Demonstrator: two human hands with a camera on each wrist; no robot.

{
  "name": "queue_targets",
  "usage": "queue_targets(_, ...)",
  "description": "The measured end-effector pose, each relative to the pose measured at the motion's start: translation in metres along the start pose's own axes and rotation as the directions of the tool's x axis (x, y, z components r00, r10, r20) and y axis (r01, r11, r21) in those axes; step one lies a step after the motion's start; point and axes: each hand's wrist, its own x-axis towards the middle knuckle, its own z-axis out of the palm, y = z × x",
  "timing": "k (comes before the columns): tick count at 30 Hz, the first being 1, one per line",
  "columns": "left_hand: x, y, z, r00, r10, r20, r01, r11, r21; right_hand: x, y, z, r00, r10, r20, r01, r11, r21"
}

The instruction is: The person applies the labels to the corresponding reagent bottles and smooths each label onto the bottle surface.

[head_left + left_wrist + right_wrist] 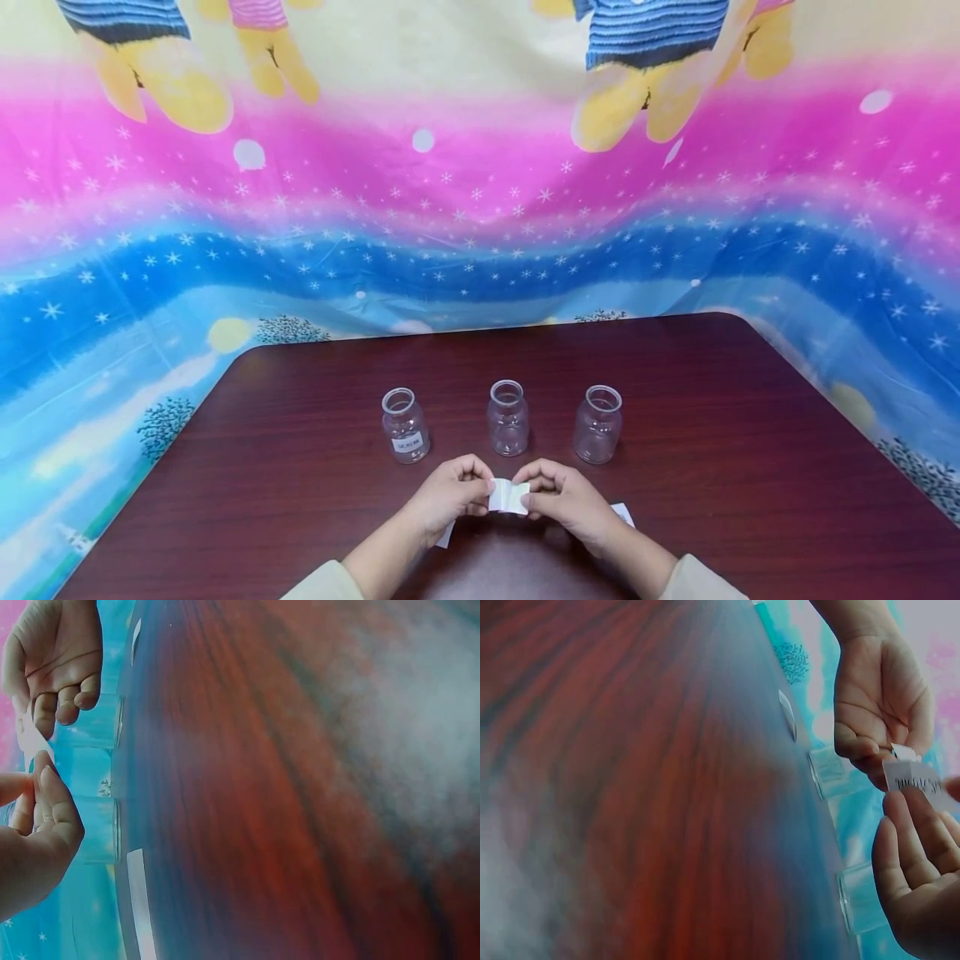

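Observation:
Between both hands is a small white sticker label (pixel 509 496), creased upright in the middle. My left hand (pixel 447 498) pinches its left end between thumb and fingers, and my right hand (pixel 564 502) pinches the right end. Dark print shows on the underside of the label (pixel 915 778) in the right wrist view, with a folded white flap beside the left fingertips. Just beyond the hands stand three open glass jars in a row: the left jar (pixel 402 417) bears a white printed label, while the middle jar (pixel 507 421) and right jar (pixel 597 427) are bare.
One white paper slip (pixel 446 536) lies partly under the left wrist. Another slip (pixel 622 514), with print on it, pokes out beside the right forearm. The dark red wooden table (pixel 300 467) backs onto a colourful hanging cloth (pixel 480 183).

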Motion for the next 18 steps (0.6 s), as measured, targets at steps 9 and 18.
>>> queue_targets(9,-0.001,0.0,-0.003,1.0,-0.001,-0.012,0.001,1.0,0.031,-0.002,-0.002,-0.008,0.998,-0.017,0.066,0.017,1.0,-0.009)
queue_targets(18,0.0,0.002,-0.005,1.0,-0.01,-0.022,0.011,0.999,0.044,-0.006,-0.002,-0.014,0.982,-0.069,0.176,0.091,0.989,-0.12)
